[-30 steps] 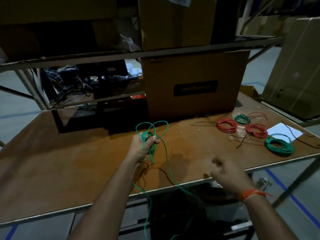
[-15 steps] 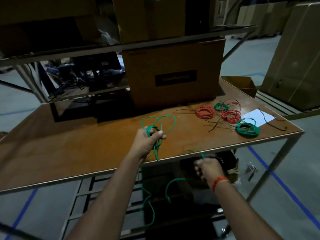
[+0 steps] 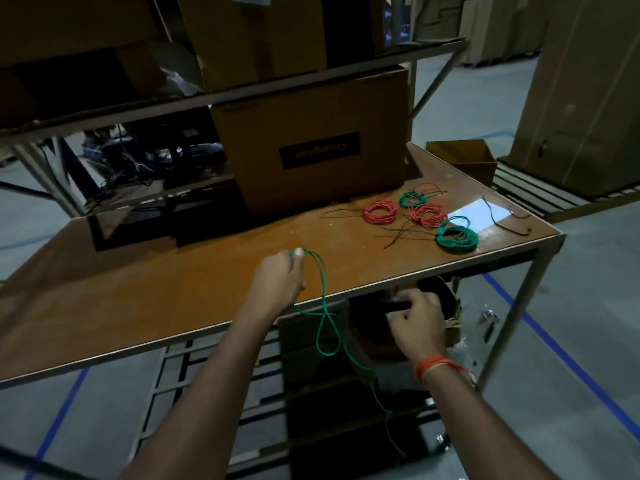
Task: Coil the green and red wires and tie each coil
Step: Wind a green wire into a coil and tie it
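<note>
Coiling of another green wire (image 3: 323, 289) is under way. The left hand (image 3: 277, 289) is held above the front part of the tabletop (image 3: 138, 289), fingers curled, pinching the top of the wire at its fingertips. From there a couple of long loose loops hang down past the table's front edge, cross once below it, and the free tail runs on toward the floor.

The right hand (image 3: 415, 327) is below and in front of the table edge, fingers curled. It sits against something dark under the table; whether it grips that, the wire, or nothing, I cannot tell. The wire passes to its left and looks apart from it.

Far right of the tabletop: finished coils lie close together, two red coils (image 3: 380, 212) and two green coils (image 3: 457, 235), with dark loose strands (image 3: 401, 233) among them, probably ties, and a white sheet (image 3: 479, 213) just beside.

Judgement: this coil is barely formed, the loops few and uneven.

Next move, as I read it: the right hand needs to take the hanging tail and feed it up in even turns into the left hand's grip. The crossed loop could tangle if pulled hard. Tying comes only after the tail is gathered.
</note>
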`<state>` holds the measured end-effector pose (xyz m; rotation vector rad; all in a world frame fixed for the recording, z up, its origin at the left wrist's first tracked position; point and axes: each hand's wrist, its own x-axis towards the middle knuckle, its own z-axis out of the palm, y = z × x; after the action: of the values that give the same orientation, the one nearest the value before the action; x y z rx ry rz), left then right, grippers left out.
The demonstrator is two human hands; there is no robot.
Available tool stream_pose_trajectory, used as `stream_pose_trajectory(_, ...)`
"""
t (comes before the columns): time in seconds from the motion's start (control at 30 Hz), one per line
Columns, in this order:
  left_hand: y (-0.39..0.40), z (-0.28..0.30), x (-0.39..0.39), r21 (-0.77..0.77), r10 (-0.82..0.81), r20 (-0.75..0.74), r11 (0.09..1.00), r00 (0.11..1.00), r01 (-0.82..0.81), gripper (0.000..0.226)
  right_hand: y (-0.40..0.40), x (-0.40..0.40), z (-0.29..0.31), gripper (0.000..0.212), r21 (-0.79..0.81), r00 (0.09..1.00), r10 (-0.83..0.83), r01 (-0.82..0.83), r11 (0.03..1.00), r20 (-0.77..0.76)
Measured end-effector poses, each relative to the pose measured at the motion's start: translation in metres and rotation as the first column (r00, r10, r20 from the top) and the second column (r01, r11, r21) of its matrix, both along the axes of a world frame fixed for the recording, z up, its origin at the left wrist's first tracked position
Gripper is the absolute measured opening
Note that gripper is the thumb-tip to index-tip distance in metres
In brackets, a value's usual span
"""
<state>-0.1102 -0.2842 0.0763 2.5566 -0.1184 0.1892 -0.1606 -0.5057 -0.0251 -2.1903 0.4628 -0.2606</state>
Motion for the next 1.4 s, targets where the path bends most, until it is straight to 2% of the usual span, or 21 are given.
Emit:
stream_pose_trajectory(0.1, -0.007, 0.011, -0.01, 0.004, -0.109, 0.116, 0.994, 0.987, 0.109, 0.044, 0.005, 0.004, 0.003, 0.024, 0.0, 0.978, 0.055, -0.056, 0.998, 0.2)
stream_pose_trajectory(0.17, -0.011, 0.016, -0.008, -0.116, -0.167, 0.102, 0.977, 0.981, 0.178, 0.04, 0.014, 0.006, 0.008, 0.022, 0.127, 0.968, 0.142, -0.171, 0.977, 0.209)
stream_pose_trajectory(0.2, -0.013, 0.018, -0.006, -0.205, -0.177, 0.088, 0.96, 0.98, 0.192, 0.04, 0.021, 0.006, 0.012, 0.02, 0.313, 0.963, 0.209, -0.254, 0.915, 0.172)
stream_pose_trajectory(0.27, -0.017, 0.019, -0.002, -0.372, -0.173, 0.06, 0.91, 0.983, 0.183, 0.039, 0.038, 0.008, 0.017, 0.02, 0.719, 0.914, 0.381, -0.357, 0.596, 0.138)
stream_pose_trajectory(0.33, -0.021, 0.017, 0.001, -0.459, -0.169, 0.043, 0.872, 0.985, 0.17, 0.037, 0.047, 0.006, 0.014, 0.034, 0.874, 0.83, 0.522, -0.391, 0.288, 0.199)
stream_pose_trajectory(0.4, -0.022, 0.012, 0.005, -0.505, -0.143, 0.026, 0.852, 0.989, 0.136, 0.038, 0.049, 0.003, 0.008, 0.049, 0.878, 0.742, 0.618, -0.448, 0.168, 0.26)
stream_pose_trajectory(0.5, -0.014, 0.008, 0.013, -0.654, -0.018, -0.124, 0.753, 0.992, -0.068, 0.041, 0.055, -0.001, 0.004, 0.054, 0.83, 0.671, 0.65, -0.547, 0.11, 0.356)
stream_pose_trajectory(0.63, -0.006, 0.001, 0.014, -0.852, 0.003, -0.333, 0.428, 0.943, -0.302, 0.038, 0.078, -0.001, 0.003, 0.056, 0.701, 0.78, 0.537, -0.578, 0.419, 0.322)
stream_pose_trajectory(0.7, -0.008, -0.003, 0.013, -0.883, -0.009, -0.361, 0.325, 0.932, -0.339, 0.038, 0.088, -0.003, 0.004, 0.054, 0.662, 0.757, 0.598, -0.592, 0.46, 0.262)
stream_pose_trajectory(0.73, -0.009, -0.005, 0.012, -0.881, 0.003, -0.363, 0.325, 0.932, -0.344, 0.038, 0.091, -0.003, 0.003, 0.043, 0.645, 0.735, 0.629, -0.614, 0.455, 0.255)
stream_pose_trajectory(0.8, -0.005, -0.012, 0.012, -0.814, 0.09, -0.286, 0.502, 0.954, -0.291, 0.046, 0.094, 0.0, -0.002, 0.008, 0.581, 0.723, 0.615, -0.659, 0.478, 0.315)
stream_pose_trajectory(0.87, 0.011, -0.019, 0.009, -0.572, 0.204, -0.078, 0.793, 0.976, -0.212, 0.057, 0.088, 0.004, -0.006, 0.01, 0.584, 0.765, 0.503, -0.638, 0.502, 0.403)
stream_pose_trajectory(0.9, 0.023, -0.021, 0.007, -0.436, 0.229, 0.016, 0.877, 0.973, -0.199, 0.06, 0.083, 0.005, -0.006, 0.011, 0.661, 0.814, 0.39, -0.578, 0.479, 0.429)
stream_pose_trajectory(1.0, 0.057, -0.028, 0.009, -0.163, 0.246, 0.086, 0.959, 0.965, -0.23, 0.06, 0.057, 0.013, -0.021, 0.021, 0.925, 0.957, -0.05, -0.26, 0.279, 0.284)
stream_pose_trajectory(1.03, 0.065, -0.029, 0.011, -0.159, 0.237, 0.04, 0.961, 0.971, -0.228, 0.055, 0.049, 0.017, -0.031, 0.024, 0.949, 0.974, -0.151, -0.12, 0.29, 0.169)
stream_pose_trajectory(1.1, 0.075, -0.027, 0.013, -0.404, 0.194, -0.16, 0.882, 0.968, -0.243, 0.045, 0.031, 0.022, -0.052, 0.022, 0.913, 0.961, -0.271, 0.162, 0.376, -0.059)
stream_pose_trajectory(1.17, 0.082, -0.022, 0.012, -0.706, 0.105, -0.356, 0.621, 0.928, -0.341, 0.041, 0.017, 0.023, -0.076, 0.018, 0.8, 0.941, -0.229, 0.332, 0.499, -0.248)
stream_pose_trajectory(1.2, 0.085, -0.02, 0.012, -0.772, 0.051, -0.404, 0.516, 0.913, -0.37, 0.041, 0.013, 0.019, -0.084, 0.014, 0.717, 0.938, -0.153, 0.338, 0.61, -0.313)
stream_pose_trajectory(1.27, 0.086, -0.015, 0.011, -0.815, -0.042, -0.441, 0.438, 0.897, -0.38, 0.043, 0.009, 0.014, -0.096, 0.016, 0.408, 0.92, -0.118, 0.278, 0.87, -0.374)
stream_pose_trajectory(1.33, 0.082, -0.011, 0.01, -0.809, -0.088, -0.454, 0.458, 0.887, -0.369, 0.043, 0.016, 0.012, -0.087, 0.028, 0.161, 0.95, -0.181, 0.226, 0.961, -0.256)
stream_pose_trajectory(1.4, 0.077, -0.007, 0.009, -0.813, -0.137, -0.472, 0.45, 0.871, -0.37, 0.042, 0.028, 0.014, -0.057, 0.027, 0.221, 0.986, -0.162, 0.148, 0.964, 0.049)
